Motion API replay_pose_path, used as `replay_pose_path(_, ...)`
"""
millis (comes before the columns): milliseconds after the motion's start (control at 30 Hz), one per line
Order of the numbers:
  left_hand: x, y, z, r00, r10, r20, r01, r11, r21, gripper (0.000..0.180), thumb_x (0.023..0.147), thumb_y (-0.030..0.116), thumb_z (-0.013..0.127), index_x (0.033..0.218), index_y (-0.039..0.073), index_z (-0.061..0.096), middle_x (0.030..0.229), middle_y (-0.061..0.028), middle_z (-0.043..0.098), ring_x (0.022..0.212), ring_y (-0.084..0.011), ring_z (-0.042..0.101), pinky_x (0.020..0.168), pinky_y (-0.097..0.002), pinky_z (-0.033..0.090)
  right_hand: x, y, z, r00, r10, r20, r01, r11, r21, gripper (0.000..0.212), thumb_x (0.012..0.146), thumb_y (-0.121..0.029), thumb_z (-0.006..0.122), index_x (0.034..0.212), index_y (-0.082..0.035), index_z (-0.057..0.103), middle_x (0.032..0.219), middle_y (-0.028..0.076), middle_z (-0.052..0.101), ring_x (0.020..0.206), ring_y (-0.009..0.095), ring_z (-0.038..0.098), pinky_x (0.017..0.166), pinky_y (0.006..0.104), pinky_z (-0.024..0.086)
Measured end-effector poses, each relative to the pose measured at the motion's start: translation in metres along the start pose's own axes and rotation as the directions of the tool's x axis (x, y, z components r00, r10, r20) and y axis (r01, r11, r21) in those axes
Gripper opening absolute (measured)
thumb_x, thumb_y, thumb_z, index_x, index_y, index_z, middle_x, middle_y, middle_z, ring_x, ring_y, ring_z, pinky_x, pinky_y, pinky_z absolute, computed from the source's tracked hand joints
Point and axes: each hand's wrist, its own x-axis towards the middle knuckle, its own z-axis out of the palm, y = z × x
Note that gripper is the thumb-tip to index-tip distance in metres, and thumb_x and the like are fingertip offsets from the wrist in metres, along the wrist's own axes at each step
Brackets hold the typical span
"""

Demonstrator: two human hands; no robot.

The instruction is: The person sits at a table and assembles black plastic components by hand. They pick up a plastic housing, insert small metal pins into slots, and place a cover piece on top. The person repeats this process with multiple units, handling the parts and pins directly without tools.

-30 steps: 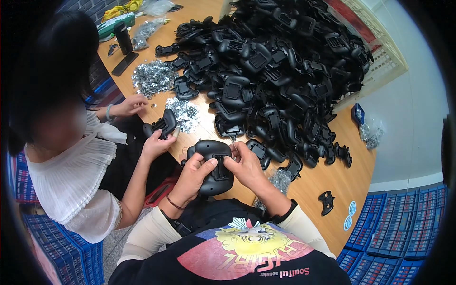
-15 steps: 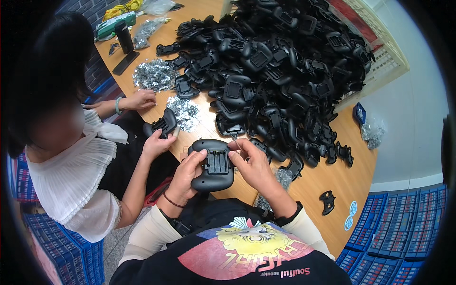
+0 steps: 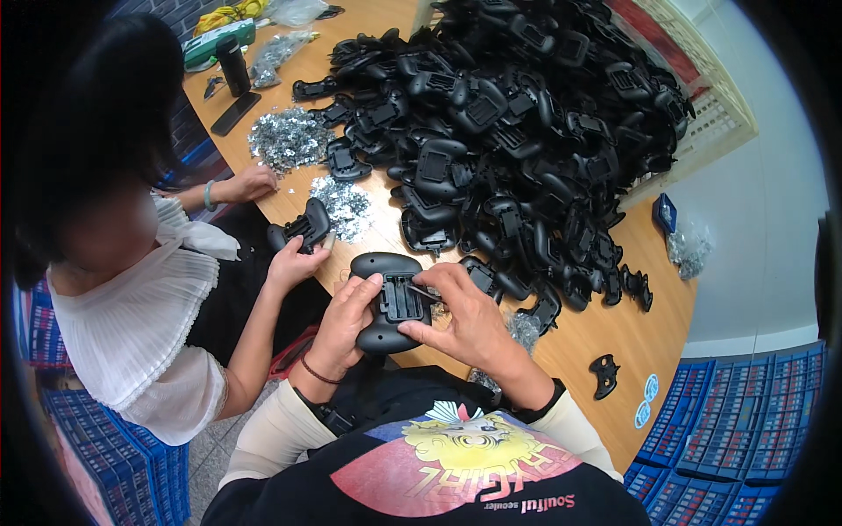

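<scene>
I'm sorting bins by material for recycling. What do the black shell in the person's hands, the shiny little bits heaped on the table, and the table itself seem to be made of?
The black controller-shaped shell looks like moulded plastic, matt with soft highlights on its rounded edges. The heaps of small silvery pieces glint brightly, so probably metal, though too small to be sure. The orange-brown tabletop shows a smooth wood-like surface, perhaps laminate.

A controller shell (image 3: 388,301) is held over the near edge of the table (image 3: 614,329), between the left hand (image 3: 344,323) on its left and the right hand (image 3: 465,311) on its right. Behind it, a large heap of controller shells (image 3: 517,131) is spread across the table. Two piles of small metal parts (image 3: 288,138) are laid left of the heap. To the left, another shell (image 3: 301,230) is held by a co-worker's hand (image 3: 294,263). A single shell piece (image 3: 603,374) lies apart at the right.
</scene>
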Motion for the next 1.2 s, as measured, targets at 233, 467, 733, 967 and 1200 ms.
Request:
replay_pose_path(233, -0.003, 0.001, 0.001, 1.000, 0.022, -0.005, -0.022, 0.998, 0.063, 0.022, 0.093, 0.020, 0.051, 0.105, 0.002, 0.052, 0.095, -0.0051, 0.060, 0.085, -0.0100, 0.059, 0.074, -0.0257, 0.050, -0.004, -0.011, -0.005, 0.994, -0.036, 0.104, 0.054, 0.983, -0.176, 0.080, 0.060, -0.050, 0.077, 0.122, -0.008, 0.050, 0.115, 0.015, 0.049, 0.097, 0.034, 0.058, 0.079, 0.0380, 0.049)
replay_pose_path(467, -0.001, -0.001, 0.001, 0.999, 0.035, -0.005, -0.034, 0.994, 0.106, 0.022, 0.092, 0.017, 0.052, 0.110, 0.003, 0.052, 0.097, -0.0034, 0.060, 0.086, -0.0094, 0.059, 0.074, -0.0254, 0.050, -0.007, -0.019, 0.001, 0.989, 0.041, 0.142, -0.009, 0.975, -0.222, 0.080, 0.058, -0.025, 0.081, 0.126, -0.005, 0.044, 0.109, 0.015, 0.047, 0.099, 0.032, 0.054, 0.077, 0.0389, 0.050)
replay_pose_path(733, 0.000, -0.001, 0.004, 0.995, 0.101, -0.016, -0.100, 0.992, 0.078, 0.024, 0.092, 0.017, 0.053, 0.112, 0.003, 0.051, 0.098, -0.0030, 0.060, 0.086, -0.0092, 0.058, 0.075, -0.0249, 0.049, -0.008, -0.023, 0.014, 0.999, -0.023, 0.036, 0.032, 0.957, -0.288, 0.076, 0.058, -0.010, 0.076, 0.126, -0.002, 0.042, 0.104, 0.015, 0.046, 0.094, 0.032, 0.053, 0.073, 0.0384, 0.049)
replay_pose_path(967, 0.000, 0.004, 0.014, 0.993, 0.116, 0.017, -0.117, 0.990, 0.077, 0.025, 0.092, 0.018, 0.052, 0.112, 0.003, 0.050, 0.100, -0.0031, 0.059, 0.088, -0.0091, 0.058, 0.077, -0.0250, 0.049, -0.007, -0.015, 0.017, 1.000, -0.006, -0.002, 0.006, 0.991, -0.133, 0.070, 0.060, 0.000, 0.067, 0.126, 0.000, 0.043, 0.099, 0.015, 0.044, 0.091, 0.033, 0.053, 0.068, 0.0389, 0.049)
replay_pose_path(1200, 0.001, 0.005, 0.020, 0.990, 0.136, 0.031, -0.138, 0.987, 0.079, 0.026, 0.093, 0.020, 0.051, 0.114, 0.004, 0.050, 0.102, -0.0027, 0.058, 0.089, -0.0091, 0.058, 0.077, -0.0271, 0.049, -0.005, -0.018, 0.013, 0.998, 0.006, -0.059, -0.015, 0.989, -0.145, 0.065, 0.061, 0.005, 0.060, 0.124, 0.002, 0.044, 0.111, 0.019, 0.043, 0.099, 0.036, 0.052, 0.076, 0.0396, 0.048)
